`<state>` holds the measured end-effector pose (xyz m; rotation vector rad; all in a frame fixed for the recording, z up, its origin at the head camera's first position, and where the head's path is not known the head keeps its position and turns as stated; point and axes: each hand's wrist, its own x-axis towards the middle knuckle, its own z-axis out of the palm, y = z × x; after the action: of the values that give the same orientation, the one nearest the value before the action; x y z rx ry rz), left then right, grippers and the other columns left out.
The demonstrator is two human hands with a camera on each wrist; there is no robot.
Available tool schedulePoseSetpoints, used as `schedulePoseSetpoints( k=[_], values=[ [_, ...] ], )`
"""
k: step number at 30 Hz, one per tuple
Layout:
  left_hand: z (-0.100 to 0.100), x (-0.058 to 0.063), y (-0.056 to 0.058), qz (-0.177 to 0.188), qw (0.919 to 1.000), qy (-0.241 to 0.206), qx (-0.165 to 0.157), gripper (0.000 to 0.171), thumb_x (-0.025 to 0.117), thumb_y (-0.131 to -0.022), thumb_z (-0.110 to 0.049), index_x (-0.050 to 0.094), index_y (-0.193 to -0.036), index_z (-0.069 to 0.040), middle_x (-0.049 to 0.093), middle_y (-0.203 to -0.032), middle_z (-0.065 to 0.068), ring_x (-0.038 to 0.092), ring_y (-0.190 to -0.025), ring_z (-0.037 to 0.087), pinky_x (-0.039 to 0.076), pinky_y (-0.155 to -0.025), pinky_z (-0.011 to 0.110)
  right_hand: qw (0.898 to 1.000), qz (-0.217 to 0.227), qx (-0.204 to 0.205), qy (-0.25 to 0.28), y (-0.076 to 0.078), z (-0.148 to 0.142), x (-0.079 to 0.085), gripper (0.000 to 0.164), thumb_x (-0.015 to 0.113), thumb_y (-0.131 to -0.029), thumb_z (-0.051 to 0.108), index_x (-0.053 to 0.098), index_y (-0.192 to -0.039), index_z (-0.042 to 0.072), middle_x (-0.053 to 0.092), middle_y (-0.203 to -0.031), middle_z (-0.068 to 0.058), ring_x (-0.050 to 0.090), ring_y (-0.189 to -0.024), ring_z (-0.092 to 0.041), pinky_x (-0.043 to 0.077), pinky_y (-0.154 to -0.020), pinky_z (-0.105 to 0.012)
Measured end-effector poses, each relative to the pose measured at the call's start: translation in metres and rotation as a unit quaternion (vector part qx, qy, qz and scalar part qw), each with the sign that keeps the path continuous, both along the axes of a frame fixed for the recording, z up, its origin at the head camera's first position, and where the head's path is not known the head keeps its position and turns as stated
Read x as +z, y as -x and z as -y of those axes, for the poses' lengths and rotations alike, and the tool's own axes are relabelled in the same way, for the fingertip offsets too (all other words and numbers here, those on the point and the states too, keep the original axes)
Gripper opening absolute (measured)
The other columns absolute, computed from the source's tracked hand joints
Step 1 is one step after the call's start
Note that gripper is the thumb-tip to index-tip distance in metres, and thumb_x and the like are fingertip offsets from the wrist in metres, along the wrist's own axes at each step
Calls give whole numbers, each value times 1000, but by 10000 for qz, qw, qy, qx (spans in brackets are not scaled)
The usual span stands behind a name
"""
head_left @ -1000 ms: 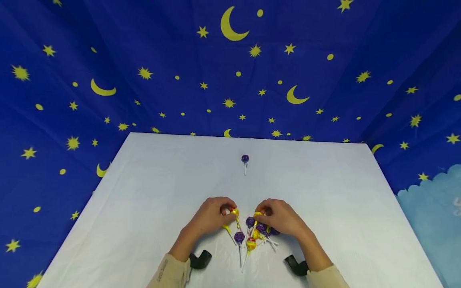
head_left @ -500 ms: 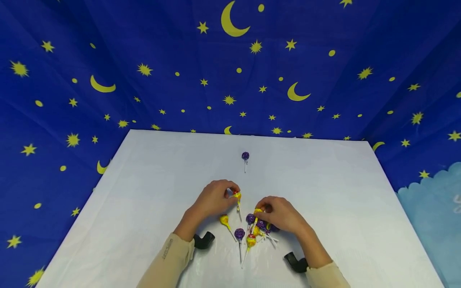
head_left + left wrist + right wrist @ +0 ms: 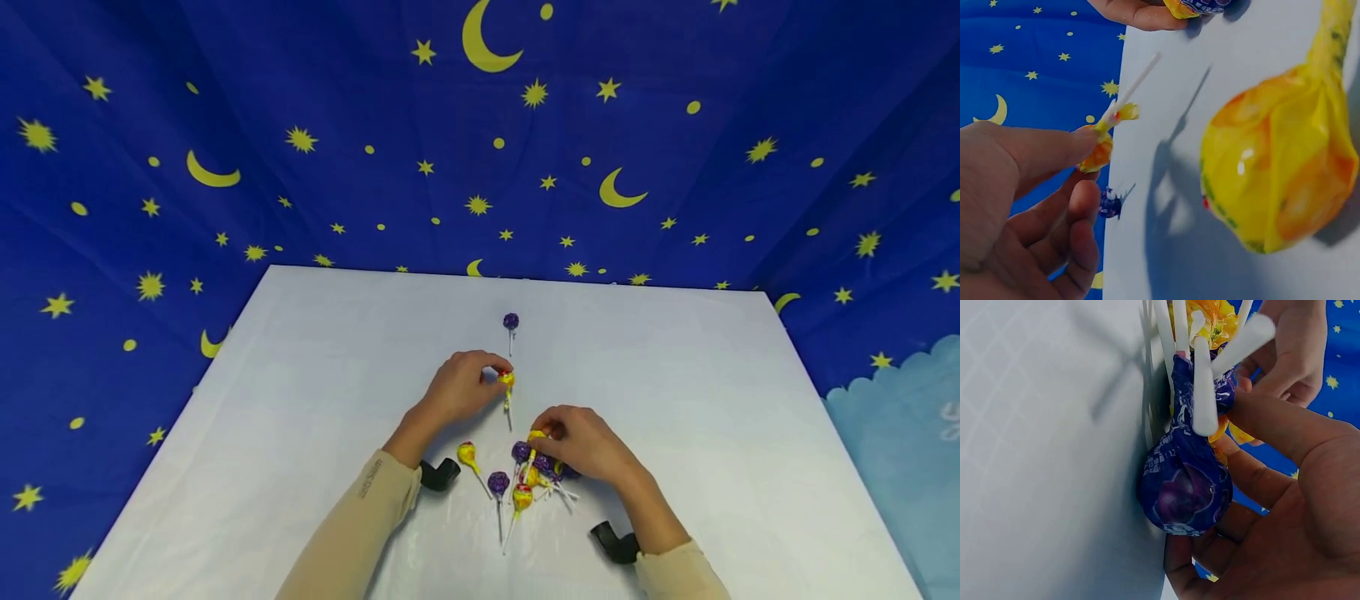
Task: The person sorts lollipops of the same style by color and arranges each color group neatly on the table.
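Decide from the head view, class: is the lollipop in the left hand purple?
No, the left hand pinches a yellow-wrapped lollipop.

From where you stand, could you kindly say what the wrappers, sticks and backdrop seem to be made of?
Wrappers: probably thin plastic film, glossy, given bright highlights and gathered creases.
Sticks: perhaps matte white plastic or rolled paper; smooth, no visible grain.
Backdrop: likely printed cloth, mostly dull, as it hangs in soft folds.

On the white rectangular table (image 3: 337,350), a round purple-wrapped lollipop (image 3: 511,322) lies near the head frame's centre, behind the round yellow-wrapped lollipop (image 3: 507,380) in the left hand (image 3: 465,386). Round purple and yellow lollipops (image 3: 522,497) lie lower centre, beside the right hand (image 3: 583,440).
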<state>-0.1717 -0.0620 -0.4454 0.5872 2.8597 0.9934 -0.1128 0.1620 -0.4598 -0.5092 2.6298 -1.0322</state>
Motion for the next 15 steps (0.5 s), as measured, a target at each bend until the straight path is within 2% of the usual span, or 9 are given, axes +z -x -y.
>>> schedulePoseSetpoints(
  k=[8, 12, 15],
  values=[
    [-3, -5, 14, 40, 9992, -403, 24, 22, 74, -86, -22, 75, -108, -21, 69, -104, -7, 55, -68, 5, 45, -63, 27, 9999, -67, 72, 25, 1, -1, -1, 18, 73, -86, 33, 71, -94, 17, 60, -80, 11, 56, -72, -7, 46, -66, -31],
    [-3, -8, 21, 94, 9994, -333, 98, 22, 74, -87, -22, 75, -108, -22, 69, -104, -7, 58, -72, 6, 47, -67, 28, 9999, -95, 94, 31, 0, -2, -1, 18, 73, -86, 33, 71, -95, 17, 60, -81, 11, 56, -72, -6, 47, -67, -31],
    [-5, -9, 25, 163, 9994, -252, 196, 21, 73, -87, -21, 76, -108, -21, 69, -105, -7, 61, -82, 8, 48, -75, 31, 9999, -110, 87, 32, 0, -1, -1, 18, 73, -86, 33, 71, -95, 17, 60, -82, 11, 56, -72, -6, 46, -67, -32]
  ],
)
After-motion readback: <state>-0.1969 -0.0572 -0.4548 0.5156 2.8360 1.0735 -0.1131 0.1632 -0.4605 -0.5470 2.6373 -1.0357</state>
